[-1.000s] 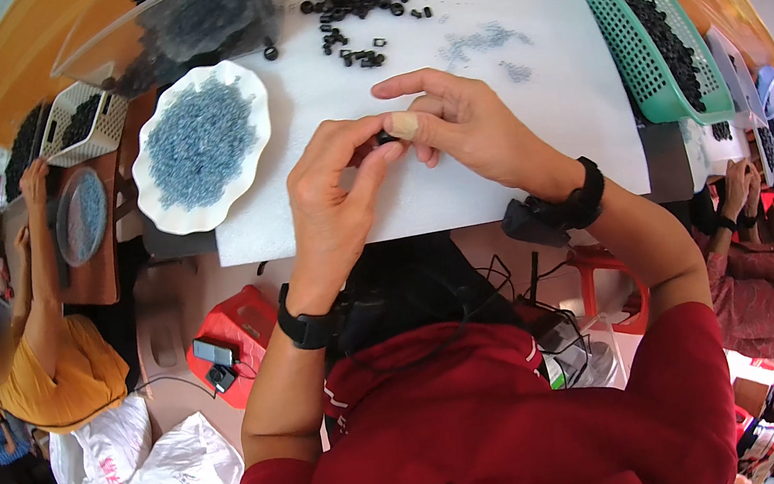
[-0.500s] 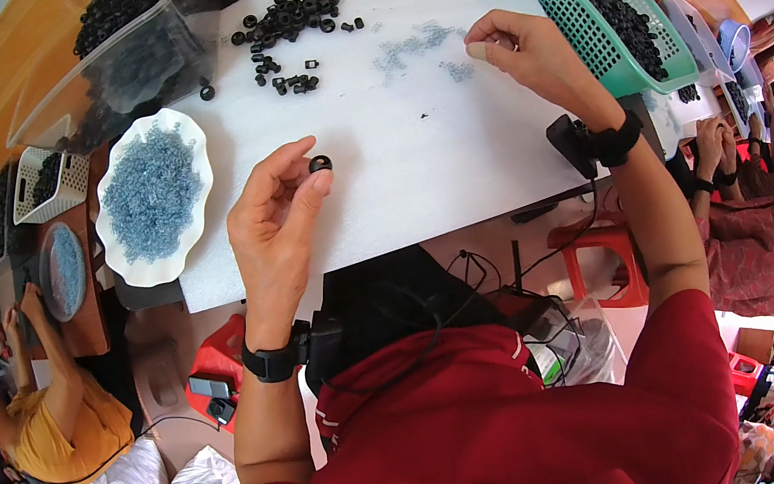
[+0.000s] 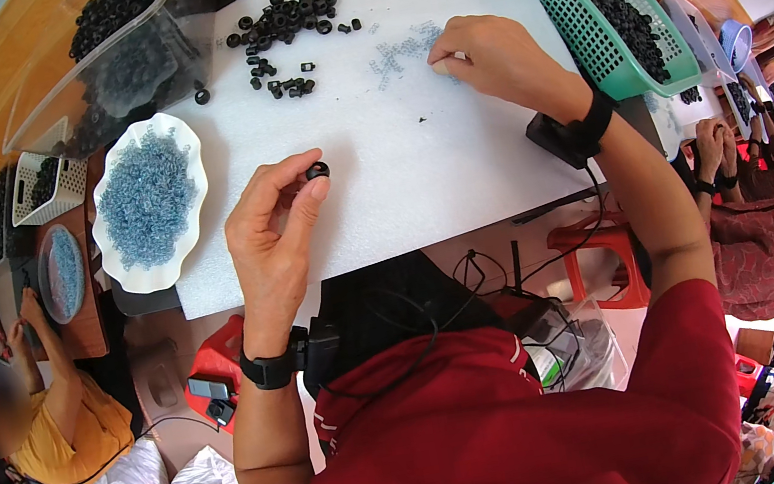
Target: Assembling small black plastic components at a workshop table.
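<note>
My left hand (image 3: 260, 221) pinches a small, rounded black part (image 3: 316, 167), its opening showing. Small translucent bluish pieces (image 3: 398, 55) lie loosely scattered on a white sheet (image 3: 382, 207), some partly hidden by my right hand (image 3: 502, 61).

One held black ring (image 3: 316, 167), one scalloped plate (image 3: 153, 277), one green basket (image 3: 580, 24), one sheet (image 3: 381, 202)

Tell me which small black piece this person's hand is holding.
The round, hollow black piece, pinched between thumb and forefinger of the bare left hand; the nearby loose black pieces lie on the white sheet.
</note>
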A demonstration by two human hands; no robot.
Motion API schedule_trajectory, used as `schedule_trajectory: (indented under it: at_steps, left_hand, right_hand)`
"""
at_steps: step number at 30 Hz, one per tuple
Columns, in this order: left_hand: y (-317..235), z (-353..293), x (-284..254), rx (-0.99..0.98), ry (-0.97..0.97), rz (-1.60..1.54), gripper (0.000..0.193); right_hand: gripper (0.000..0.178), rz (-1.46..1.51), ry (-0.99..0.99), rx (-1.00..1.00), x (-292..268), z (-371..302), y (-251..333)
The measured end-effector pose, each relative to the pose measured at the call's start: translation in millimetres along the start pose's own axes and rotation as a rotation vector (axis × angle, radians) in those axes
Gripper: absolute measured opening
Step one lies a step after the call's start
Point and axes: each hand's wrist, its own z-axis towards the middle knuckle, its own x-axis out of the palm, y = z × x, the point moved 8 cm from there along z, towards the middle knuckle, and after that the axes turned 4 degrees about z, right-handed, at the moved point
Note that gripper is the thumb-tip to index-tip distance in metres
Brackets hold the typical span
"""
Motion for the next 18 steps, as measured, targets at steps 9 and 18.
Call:
schedule_trajectory:
  at_steps: [9, 18]
  left_hand:
    - [-1, 0, -1, 0.025, 0.006, 0.018, 0.021]
    - [1, -1, -2, -0.072, 0.017, -0.123, 0.024]
  right_hand:
    - [0.014, -0.013, 0.063, 0.0, 6, 7, 6]
    - [0.024, 0.928, 0.147, 0.408, 20, 4, 6]
